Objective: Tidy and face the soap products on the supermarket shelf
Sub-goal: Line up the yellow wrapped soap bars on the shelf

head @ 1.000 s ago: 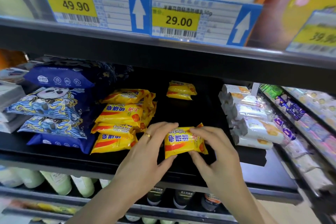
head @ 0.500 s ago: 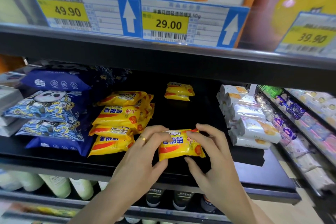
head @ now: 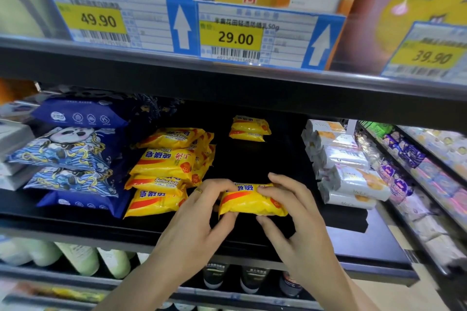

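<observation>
Both hands hold one yellow sulfur soap packet (head: 250, 201) low over the black shelf (head: 252, 159), near its front. My left hand (head: 202, 219) pinches the packet's left end, a ring on one finger. My right hand (head: 293, 217) grips the right end, fingers over the top and thumb underneath. A stack of the same yellow packets (head: 164, 171) stands just left of it. Two more yellow packets (head: 249, 129) lie stacked at the back of the shelf.
Blue panda-print packs (head: 73, 159) are piled at the left. White wrapped soaps (head: 348, 174) line the right side, with purple packs (head: 401, 156) beyond them. Price tags (head: 227, 35) hang on the shelf above. Bottles (head: 83, 257) stand on the shelf below.
The held packet has tipped from facing me to lying flatter and has dropped closer to the shelf. Both hands went down with it.
</observation>
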The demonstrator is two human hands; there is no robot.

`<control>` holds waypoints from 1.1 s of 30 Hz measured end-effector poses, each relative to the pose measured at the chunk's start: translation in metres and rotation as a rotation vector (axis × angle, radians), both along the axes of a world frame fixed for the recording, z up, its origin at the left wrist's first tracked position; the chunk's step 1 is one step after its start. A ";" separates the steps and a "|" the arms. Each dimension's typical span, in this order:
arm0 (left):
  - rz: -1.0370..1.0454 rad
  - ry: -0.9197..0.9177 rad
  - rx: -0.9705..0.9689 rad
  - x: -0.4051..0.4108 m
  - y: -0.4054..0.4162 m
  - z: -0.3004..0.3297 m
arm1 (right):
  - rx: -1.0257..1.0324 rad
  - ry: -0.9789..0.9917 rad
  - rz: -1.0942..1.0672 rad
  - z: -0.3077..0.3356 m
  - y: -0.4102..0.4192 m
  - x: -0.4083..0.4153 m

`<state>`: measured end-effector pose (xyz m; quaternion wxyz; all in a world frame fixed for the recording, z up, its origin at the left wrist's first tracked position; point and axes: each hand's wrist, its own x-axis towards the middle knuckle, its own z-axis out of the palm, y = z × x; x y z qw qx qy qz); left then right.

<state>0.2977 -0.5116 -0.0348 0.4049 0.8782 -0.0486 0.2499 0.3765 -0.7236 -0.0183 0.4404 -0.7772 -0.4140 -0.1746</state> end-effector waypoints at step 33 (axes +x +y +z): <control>0.036 0.030 0.154 -0.001 -0.004 0.002 | 0.182 0.582 0.102 0.010 -0.002 0.001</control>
